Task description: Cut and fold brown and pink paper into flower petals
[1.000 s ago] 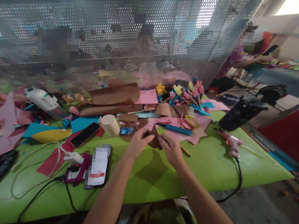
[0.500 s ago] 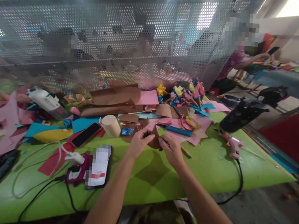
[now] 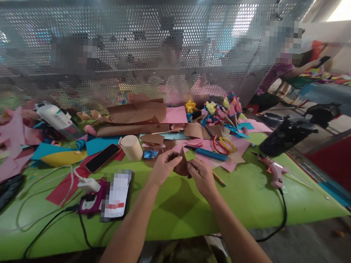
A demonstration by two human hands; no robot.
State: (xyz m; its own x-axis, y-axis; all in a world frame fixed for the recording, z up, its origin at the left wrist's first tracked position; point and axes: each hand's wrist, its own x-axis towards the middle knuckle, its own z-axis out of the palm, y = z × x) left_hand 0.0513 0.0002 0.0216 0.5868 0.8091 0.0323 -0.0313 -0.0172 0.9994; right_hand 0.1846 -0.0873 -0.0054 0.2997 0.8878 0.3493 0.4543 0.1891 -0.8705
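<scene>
Both of my hands hold a small folded piece of brown paper (image 3: 181,164) just above the green table (image 3: 249,196), near its middle. My left hand (image 3: 163,168) pinches the paper's left side with fingers closed. On the paper's right side, my right hand (image 3: 203,176) grips it, fingers curled. Just beyond the hands lie pink paper sheets (image 3: 218,160) and a blue craft knife (image 3: 211,153).
A roll of beige paper (image 3: 131,147), a dark phone (image 3: 102,158), a second phone (image 3: 116,194) and cables lie to the left. Scissors (image 3: 222,143), a pink glue gun (image 3: 273,170) and a black bottle (image 3: 285,135) are to the right. Coloured paper scraps and a perforated metal screen (image 3: 123,51) fill the back; people sit behind it.
My hands stay on the brown paper with only slight finger shifts. The view has drifted a little.
</scene>
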